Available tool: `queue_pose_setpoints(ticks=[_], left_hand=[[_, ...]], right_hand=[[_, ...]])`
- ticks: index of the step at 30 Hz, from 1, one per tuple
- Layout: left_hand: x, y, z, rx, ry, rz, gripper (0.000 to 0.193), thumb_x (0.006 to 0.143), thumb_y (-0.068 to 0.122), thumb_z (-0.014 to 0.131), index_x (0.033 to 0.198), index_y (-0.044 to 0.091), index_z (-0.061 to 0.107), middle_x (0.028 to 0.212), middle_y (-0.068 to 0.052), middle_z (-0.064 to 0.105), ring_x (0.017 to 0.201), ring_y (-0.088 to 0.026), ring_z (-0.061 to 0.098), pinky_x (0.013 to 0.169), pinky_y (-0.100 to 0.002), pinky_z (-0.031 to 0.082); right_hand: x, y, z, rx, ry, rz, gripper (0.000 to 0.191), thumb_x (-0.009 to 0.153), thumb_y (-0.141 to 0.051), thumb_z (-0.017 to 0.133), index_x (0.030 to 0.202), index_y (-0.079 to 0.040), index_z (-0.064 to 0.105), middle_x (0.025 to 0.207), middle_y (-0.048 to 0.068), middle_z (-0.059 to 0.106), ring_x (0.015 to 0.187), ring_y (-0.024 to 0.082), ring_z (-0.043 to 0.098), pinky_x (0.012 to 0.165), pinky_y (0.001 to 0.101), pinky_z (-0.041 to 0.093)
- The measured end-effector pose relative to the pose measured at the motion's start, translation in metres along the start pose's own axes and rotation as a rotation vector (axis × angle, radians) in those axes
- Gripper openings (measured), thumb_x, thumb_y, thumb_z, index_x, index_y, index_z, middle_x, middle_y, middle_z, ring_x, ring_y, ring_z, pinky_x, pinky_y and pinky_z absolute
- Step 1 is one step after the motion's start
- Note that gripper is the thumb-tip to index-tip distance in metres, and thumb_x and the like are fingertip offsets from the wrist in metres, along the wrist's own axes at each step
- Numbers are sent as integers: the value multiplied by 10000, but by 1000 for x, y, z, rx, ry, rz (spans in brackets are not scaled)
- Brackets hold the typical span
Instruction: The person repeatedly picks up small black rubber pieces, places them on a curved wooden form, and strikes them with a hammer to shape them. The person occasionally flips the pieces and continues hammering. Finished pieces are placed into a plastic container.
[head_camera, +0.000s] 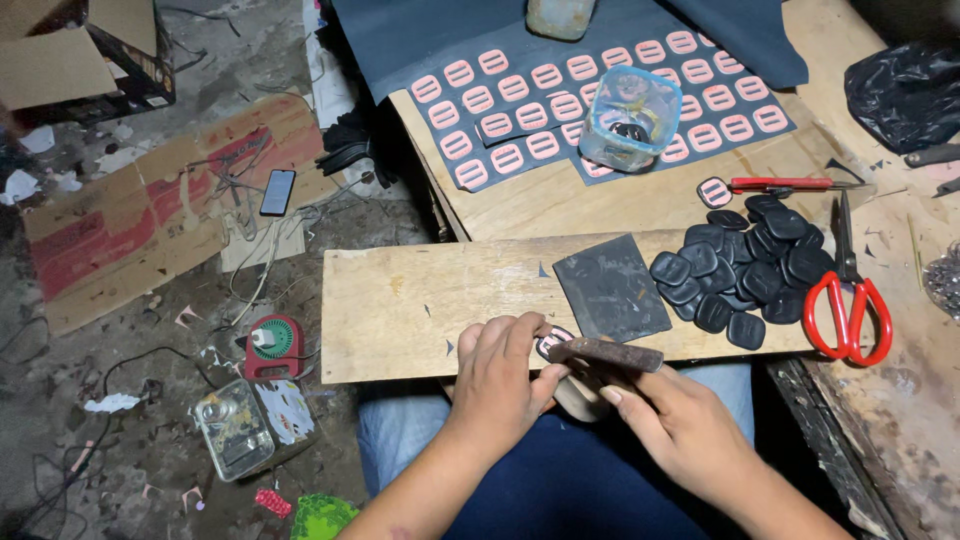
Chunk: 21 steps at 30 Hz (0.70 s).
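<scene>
— Pink-and-black buckle-shaped piece (553, 343): where, relative to the hands?

— At the near edge of the wooden board (400, 310), pinned under the fingertips of the left hand (500, 385); just right of that hand's thumb, just left of and partly beneath the rusty metal tool (605, 353).

— State of the left hand?

— Curled, fingers bent down, fingertips pressed together on the piece at the board's edge.

— State of the right hand (680, 425)?

— Closed around the tool's near end, thumb along the top; tool head laid across the piece. Lower on the handle, grip hidden by the hand itself.

— Surroundings on the board?

— Dark grey square sheet (612, 288) just beyond the hands, far side. Right of the sheet, heap of black cut pieces (745, 270), well apart from the fingers. Red-handled scissors (848, 300) at the far right, blades pointing away.

— Farther back?

— Dark sheets carrying rows of pink pieces (530, 110), with a clear plastic jar with a blue rim (630, 118) standing on top. Red-handled knife (780, 184) and one single pink piece (714, 191) between the sheets and the black heap.

— Floor, left side?

— Flattened cardboard (150, 220), a phone (277, 192) lying on it, loose cables, a small red round device (274, 346) near the board's left corner.
</scene>
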<state>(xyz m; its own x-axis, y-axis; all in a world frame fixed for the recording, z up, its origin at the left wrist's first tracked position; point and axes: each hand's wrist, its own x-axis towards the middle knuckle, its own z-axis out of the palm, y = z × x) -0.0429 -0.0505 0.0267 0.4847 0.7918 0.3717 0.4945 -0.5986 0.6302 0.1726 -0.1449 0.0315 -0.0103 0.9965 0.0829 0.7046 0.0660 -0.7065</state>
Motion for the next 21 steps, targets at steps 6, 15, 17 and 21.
queue_pose_setpoints(ticks=[6,15,17,21], left_hand=[[1,1,1,-13,21,-14,683,720,162,833,1299,53,488,1126,-54,667,1090,-283,601,977,-464,372],[4,2,-4,-16,68,11,246,868,142,717,1097,64,676,1002,-74,715,954,-286,660,889,-424,455],[9,2,-5,-9,115,12,167,945,93,643,1093,45,704,1022,-100,727,940,-303,680,856,-412,510],[8,12,-2,-592,-11,-489,252,984,89,577,1205,-9,649,993,-99,719,746,-148,735,635,-282,572]], right_hand=[[3,-16,11,124,-33,250,473,857,-212,692,1324,-138,683,817,121,760,698,257,739,666,341,568],[-11,-6,-26,181,233,11,419,952,-138,611,1329,45,619,1107,107,685,1034,175,656,941,301,474],[-15,-10,-22,427,333,38,406,892,-106,731,1249,34,598,1127,112,621,1004,162,625,891,279,492],[-15,-19,-26,324,209,69,218,857,-67,705,1064,-9,671,905,87,722,787,189,697,731,288,540]])
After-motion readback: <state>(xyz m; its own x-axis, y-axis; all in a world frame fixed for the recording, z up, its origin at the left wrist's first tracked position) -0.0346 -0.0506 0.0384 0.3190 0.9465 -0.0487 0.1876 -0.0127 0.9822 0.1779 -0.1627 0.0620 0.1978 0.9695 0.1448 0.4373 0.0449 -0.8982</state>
